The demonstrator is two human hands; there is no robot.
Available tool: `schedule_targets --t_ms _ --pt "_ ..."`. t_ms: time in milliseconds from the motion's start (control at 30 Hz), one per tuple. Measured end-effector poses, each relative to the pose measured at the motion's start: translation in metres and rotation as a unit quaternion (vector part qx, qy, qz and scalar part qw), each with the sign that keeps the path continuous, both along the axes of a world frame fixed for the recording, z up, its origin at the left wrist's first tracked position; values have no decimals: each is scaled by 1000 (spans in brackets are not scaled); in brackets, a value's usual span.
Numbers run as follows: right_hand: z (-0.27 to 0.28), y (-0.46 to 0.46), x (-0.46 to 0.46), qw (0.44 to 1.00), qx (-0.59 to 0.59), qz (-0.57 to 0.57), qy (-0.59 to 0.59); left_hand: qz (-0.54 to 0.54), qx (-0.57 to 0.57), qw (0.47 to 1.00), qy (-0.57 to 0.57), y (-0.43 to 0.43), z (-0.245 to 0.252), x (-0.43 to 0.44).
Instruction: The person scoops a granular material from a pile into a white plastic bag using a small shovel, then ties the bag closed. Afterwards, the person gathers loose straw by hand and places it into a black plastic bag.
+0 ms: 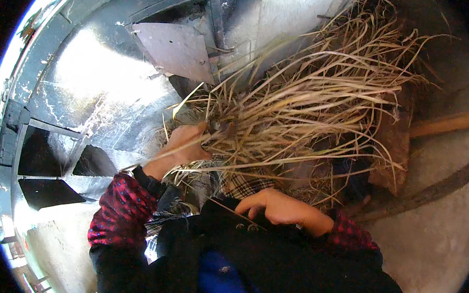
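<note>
A large bundle of long dry straw or grass stalks (316, 107) lies in front of me, fanning out to the upper right. My left hand (185, 144) is closed around the stalks near the bundle's left end, with a dark band at the wrist. My right hand (281, 208) is close to my body, below the bundle, its fingers curled beside my dark jacket; whether it grips a thin stalk there cannot be told. Checked cloth (248, 184) shows between my hands, partly under the straw.
A metal flap (174, 51) hangs at an opening in the grey wall ahead. Further dark openings (95, 161) are at the left. A brown board (390, 159) stands right of the straw, with a wooden bar (451, 123) beyond it.
</note>
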State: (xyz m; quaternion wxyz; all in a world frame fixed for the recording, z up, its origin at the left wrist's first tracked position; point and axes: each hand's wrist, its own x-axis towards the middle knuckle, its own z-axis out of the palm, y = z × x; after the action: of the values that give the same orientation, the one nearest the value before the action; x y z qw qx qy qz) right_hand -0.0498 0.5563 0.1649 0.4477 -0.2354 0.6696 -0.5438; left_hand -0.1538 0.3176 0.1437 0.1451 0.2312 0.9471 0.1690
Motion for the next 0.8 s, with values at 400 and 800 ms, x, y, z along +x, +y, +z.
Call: schedule_targets --t_ms 400,800 --pt "-80 11 -31 848 -268 -444 105 -20 60 994 85 37 29 -17" --pt "-88 34 3 871 -295 -386 69 19 50 997 52 49 46 -8"
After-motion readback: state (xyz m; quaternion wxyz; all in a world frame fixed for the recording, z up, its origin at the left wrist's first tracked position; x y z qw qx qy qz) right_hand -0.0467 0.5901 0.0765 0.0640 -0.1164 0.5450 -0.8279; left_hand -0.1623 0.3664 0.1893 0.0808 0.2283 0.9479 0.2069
